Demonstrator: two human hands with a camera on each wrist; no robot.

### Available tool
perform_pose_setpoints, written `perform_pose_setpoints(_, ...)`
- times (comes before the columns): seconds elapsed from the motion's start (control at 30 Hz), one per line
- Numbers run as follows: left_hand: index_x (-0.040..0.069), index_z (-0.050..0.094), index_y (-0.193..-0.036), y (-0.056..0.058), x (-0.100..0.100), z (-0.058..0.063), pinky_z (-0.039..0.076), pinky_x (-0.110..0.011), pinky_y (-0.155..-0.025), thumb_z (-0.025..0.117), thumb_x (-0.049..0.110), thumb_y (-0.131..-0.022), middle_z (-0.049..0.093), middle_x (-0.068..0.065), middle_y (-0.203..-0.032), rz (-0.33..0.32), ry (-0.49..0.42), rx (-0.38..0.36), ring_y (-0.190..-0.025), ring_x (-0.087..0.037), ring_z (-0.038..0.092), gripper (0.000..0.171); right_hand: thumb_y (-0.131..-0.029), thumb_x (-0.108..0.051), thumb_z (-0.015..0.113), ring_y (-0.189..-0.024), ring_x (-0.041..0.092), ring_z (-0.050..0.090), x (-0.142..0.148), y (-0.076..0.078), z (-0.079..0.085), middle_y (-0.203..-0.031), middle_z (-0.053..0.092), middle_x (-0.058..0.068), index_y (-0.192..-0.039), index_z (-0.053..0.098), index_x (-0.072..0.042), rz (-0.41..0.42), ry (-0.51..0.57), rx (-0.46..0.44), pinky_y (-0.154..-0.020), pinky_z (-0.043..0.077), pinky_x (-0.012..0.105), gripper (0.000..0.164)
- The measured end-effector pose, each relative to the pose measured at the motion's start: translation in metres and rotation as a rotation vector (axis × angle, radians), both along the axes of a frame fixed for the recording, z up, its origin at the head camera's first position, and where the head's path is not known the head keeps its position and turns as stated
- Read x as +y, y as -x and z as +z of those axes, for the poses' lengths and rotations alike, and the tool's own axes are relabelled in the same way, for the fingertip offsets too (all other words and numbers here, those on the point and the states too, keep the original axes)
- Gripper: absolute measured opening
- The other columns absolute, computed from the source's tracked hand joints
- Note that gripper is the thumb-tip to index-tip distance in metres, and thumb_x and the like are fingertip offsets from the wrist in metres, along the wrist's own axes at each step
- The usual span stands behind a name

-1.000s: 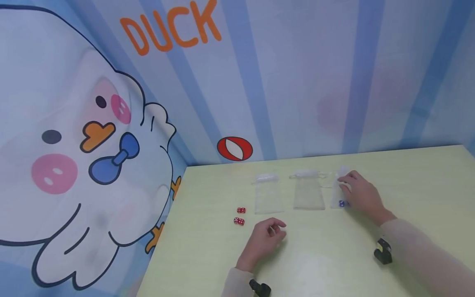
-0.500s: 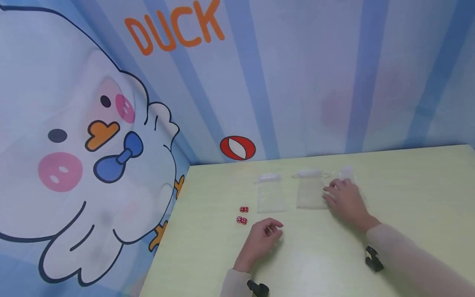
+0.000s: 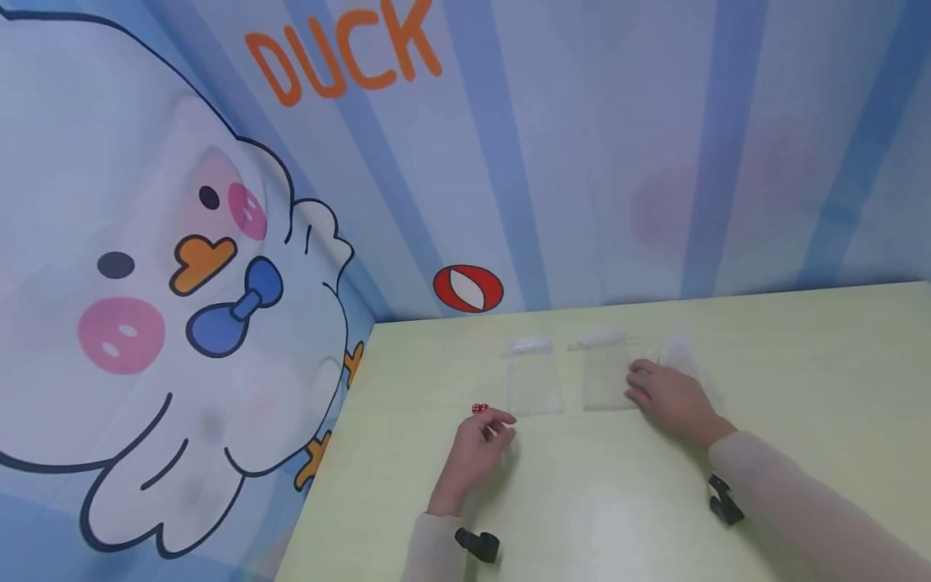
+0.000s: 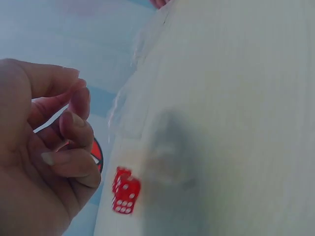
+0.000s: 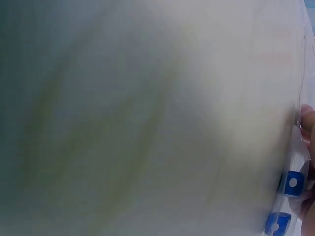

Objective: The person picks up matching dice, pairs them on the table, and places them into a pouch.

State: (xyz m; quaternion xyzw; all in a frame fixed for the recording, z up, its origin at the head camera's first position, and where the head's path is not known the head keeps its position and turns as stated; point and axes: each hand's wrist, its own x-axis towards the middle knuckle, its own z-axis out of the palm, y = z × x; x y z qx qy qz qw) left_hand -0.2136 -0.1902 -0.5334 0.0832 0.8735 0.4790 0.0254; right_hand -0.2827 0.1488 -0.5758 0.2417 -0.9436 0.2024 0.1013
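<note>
My left hand hovers over the table by the red dice, fingers loosely bent and holding nothing. Close to it in the left wrist view are red dice with white dots. My right hand lies over the rightmost sheer drawstring bag, its fingertips by the right edge of the middle sheer bag. Blue dice show in the rightmost bag in the right wrist view, beside my fingers. Whether those fingers pinch the bag is hidden. Another sheer bag lies flat at left.
A pale yellow table carries everything. Behind it stands a blue striped backdrop with a printed duck on the left side.
My left hand has moved left and now hides some of the red dice in the head view. My right hand has shifted left, covering the blue dice in the head view.
</note>
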Motion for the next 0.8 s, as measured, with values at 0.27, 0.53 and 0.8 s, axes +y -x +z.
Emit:
perform_pose_setpoints(0.27, 0.006, 0.069, -0.106, 0.022, -0.026, 0.008, 0.044, -0.027, -0.051, 0.065, 0.012, -0.095, 0.06, 0.001, -0.079, 0.096, 0.145, 0.051, -0.06, -0.014, 0.055, 0.014, -0.096, -0.028, 0.064, -0.117, 0.042, 0.057, 0.003, -0.001, 0.006, -0.142, 0.051, 0.02, -0.119, 0.068, 0.003, 0.039, -0.024, -0.058, -0.084, 0.051, 0.049, 0.038)
perform_pose_setpoints(0.53, 0.013, 0.071, -0.11, 0.044, -0.035, 0.003, 0.045, -0.031, -0.06, 0.073, 0.021, -0.09, 0.055, 0.001, -0.087, 0.113, 0.491, 0.055, -0.069, -0.015, 0.052, 0.022, -0.094, -0.034, 0.066, -0.106, 0.043, 0.062, 0.001, 0.0, 0.012, -0.137, 0.055, 0.02, -0.114, 0.071, 0.0, 0.067, -0.039, -0.078, -0.067, 0.052, 0.04, 0.04)
perform_pose_setpoints(0.8, 0.015, 0.073, -0.105, 0.057, -0.032, -0.001, 0.043, -0.035, -0.065, 0.075, 0.02, -0.085, 0.05, -0.003, -0.093, 0.086, 0.575, 0.003, -0.077, -0.019, 0.049, 0.02, -0.094, -0.037, 0.066, -0.119, 0.045, 0.055, 0.001, 0.002, 0.011, -0.14, 0.052, 0.023, -0.126, 0.062, 0.007, 0.036, -0.015, -0.104, -0.092, 0.047, 0.054, 0.054)
